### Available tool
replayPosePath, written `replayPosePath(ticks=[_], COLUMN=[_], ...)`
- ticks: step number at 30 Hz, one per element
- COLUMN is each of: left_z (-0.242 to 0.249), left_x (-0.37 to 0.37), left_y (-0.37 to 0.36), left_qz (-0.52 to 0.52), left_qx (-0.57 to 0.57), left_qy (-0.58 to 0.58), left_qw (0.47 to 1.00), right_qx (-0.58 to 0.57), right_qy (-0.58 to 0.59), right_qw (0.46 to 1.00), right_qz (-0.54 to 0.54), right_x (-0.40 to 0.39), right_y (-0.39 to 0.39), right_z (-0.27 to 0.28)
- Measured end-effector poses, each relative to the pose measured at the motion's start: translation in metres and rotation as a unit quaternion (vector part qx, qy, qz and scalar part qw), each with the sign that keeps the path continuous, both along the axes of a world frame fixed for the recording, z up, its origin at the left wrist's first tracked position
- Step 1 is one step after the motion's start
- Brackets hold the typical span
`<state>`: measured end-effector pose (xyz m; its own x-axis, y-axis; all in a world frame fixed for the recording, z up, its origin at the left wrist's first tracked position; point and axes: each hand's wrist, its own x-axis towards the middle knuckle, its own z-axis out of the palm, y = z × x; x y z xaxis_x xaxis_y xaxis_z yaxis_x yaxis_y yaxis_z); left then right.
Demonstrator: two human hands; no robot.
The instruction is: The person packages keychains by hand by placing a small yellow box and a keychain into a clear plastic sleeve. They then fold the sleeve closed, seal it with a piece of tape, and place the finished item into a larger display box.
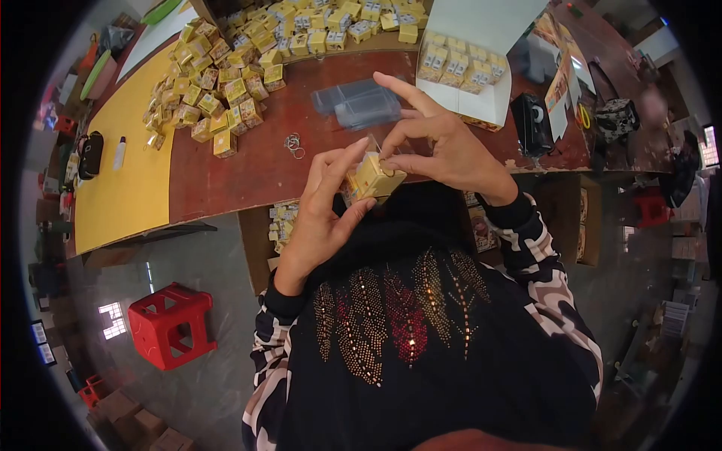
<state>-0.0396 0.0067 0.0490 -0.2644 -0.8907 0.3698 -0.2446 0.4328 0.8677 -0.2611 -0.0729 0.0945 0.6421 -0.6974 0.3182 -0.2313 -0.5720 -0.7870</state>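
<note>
You are holding a small yellow box (374, 183) just over the table's near edge. Left hand (320, 214): clasping its sides between fingers and thumb. Right hand (447, 154): pinching, apparently, a thin ring-like piece (387, 171) against the box; exact contact unclear. Judgement: you are doing best by keeping the left grip steady but light, sparing the walls from denting.

Surface: red table (248, 180), scuffed; yellow sheet (120, 195) covering one end. Metal rings (294, 146), clear plastic trays (368, 113) and heaped yellow boxes (218, 90) are lying beyond your hands.

Room: red stool (167, 334) is standing on grey floor (203, 391).
</note>
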Motion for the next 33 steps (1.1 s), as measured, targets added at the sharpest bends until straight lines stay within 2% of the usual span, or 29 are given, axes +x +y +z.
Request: replayPosePath(ticks=[4, 7, 9, 13, 20, 23, 25, 27, 30, 31, 33], left_z=[-0.013, -0.017, -0.02, -0.019, -0.025, -0.026, -0.029, -0.032, -0.022, -0.022, -0.021], left_x=[-0.004, -0.004, -0.004, -0.005, -0.005, -0.005, -0.004, -0.003, -0.005, -0.006, -0.007], left_y=[0.005, 0.007, 0.008, 0.008, 0.007, 0.006, 0.006, 0.006, 0.008, 0.007, 0.006], left_qz=[-0.029, -0.046, -0.053, -0.049, -0.027, -0.031, -0.031, -0.029, -0.024, -0.023, -0.038], left_qx=[0.072, 0.13, 0.208, 0.225, 0.229, 0.229, 0.224, 0.21, 0.209, 0.207, 0.207], left_qy=[0.087, 0.142, 0.208, 0.203, 0.193, 0.208, 0.219, 0.256, 0.302, 0.302, 0.313], left_qw=[0.993, 0.98, 0.954, 0.952, 0.954, 0.95, 0.949, 0.943, 0.93, 0.93, 0.926], right_qx=[-0.028, 0.007, -0.023, -0.094, -0.053, -0.109, -0.039, 0.028, 0.181, 0.243, 0.285], right_qy=[0.009, 0.01, 0.039, 0.117, 0.147, 0.158, 0.109, -0.009, -0.102, -0.141, -0.189], right_qw=[0.999, 0.999, 0.998, 0.987, 0.988, 0.981, 0.992, 0.999, 0.978, 0.96, 0.939], right_qz=[-0.015, -0.05, -0.052, -0.06, -0.009, 0.026, 0.046, -0.019, -0.024, 0.014, 0.02], right_x=[0.0, 0.0, 0.001, 0.003, 0.005, 0.003, 0.0, -0.003, -0.005, -0.002, 0.01], right_y=[-0.007, -0.006, -0.006, -0.008, -0.009, -0.014, -0.016, -0.014, 0.0, 0.01, 0.028], right_z=[-0.016, -0.011, -0.007, -0.008, 0.0, -0.009, -0.008, -0.008, -0.032, -0.044, -0.062])
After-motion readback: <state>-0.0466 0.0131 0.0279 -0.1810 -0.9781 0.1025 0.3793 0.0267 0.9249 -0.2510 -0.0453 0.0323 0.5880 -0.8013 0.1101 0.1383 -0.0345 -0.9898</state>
